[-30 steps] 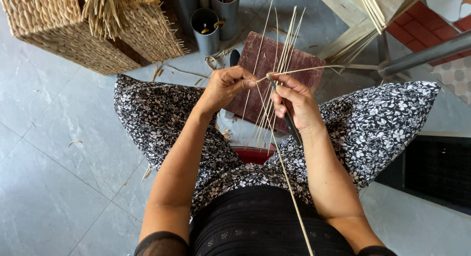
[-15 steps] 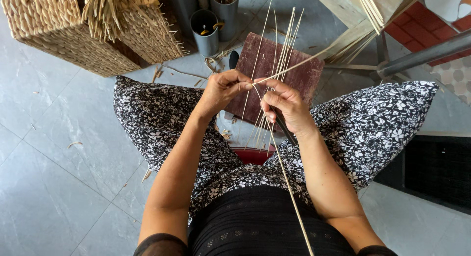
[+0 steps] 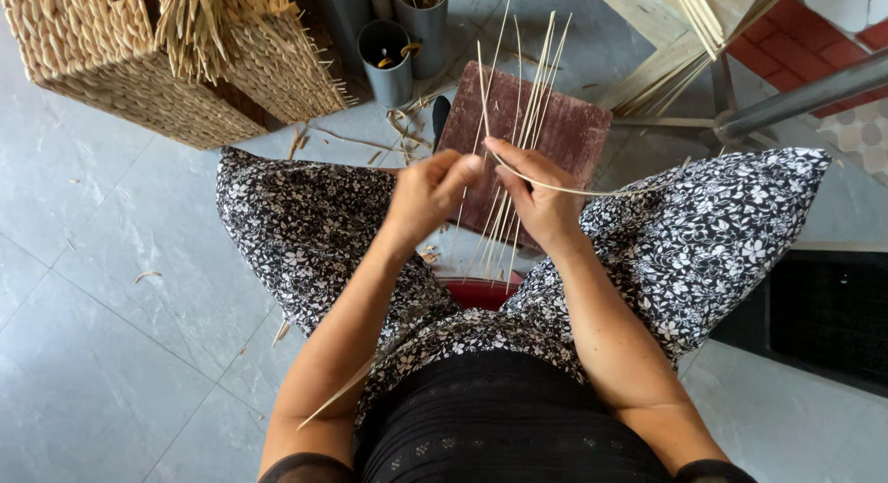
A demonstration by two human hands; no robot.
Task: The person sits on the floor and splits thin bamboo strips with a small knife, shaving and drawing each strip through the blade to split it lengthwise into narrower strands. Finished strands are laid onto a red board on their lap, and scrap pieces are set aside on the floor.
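Pale straw-coloured strips point(image 3: 518, 122) stood over a dark reddish-brown board point(image 3: 573, 136). The trousers point(image 3: 296, 224) were black with white flowers. At upper left sat a tan woven basket point(image 3: 102, 67); the floor tiles point(image 3: 111, 353) were grey.

No packages, labels, signs or screens in view.

Lower ends of the pale reed strips point(image 3: 518, 131) ran behind the left hand point(image 3: 427, 198) and right hand point(image 3: 544, 204); where they were gripped could not be made out. Both palms faced away, fingertips partly tucked out of sight. The woven basket point(image 3: 111, 76) was cut off by the top and left edges. Contents of the grey cup point(image 3: 387, 62) were too small to identify. The red object point(image 3: 481, 291) between the knees was mostly covered by the patterned trousers point(image 3: 305, 233).
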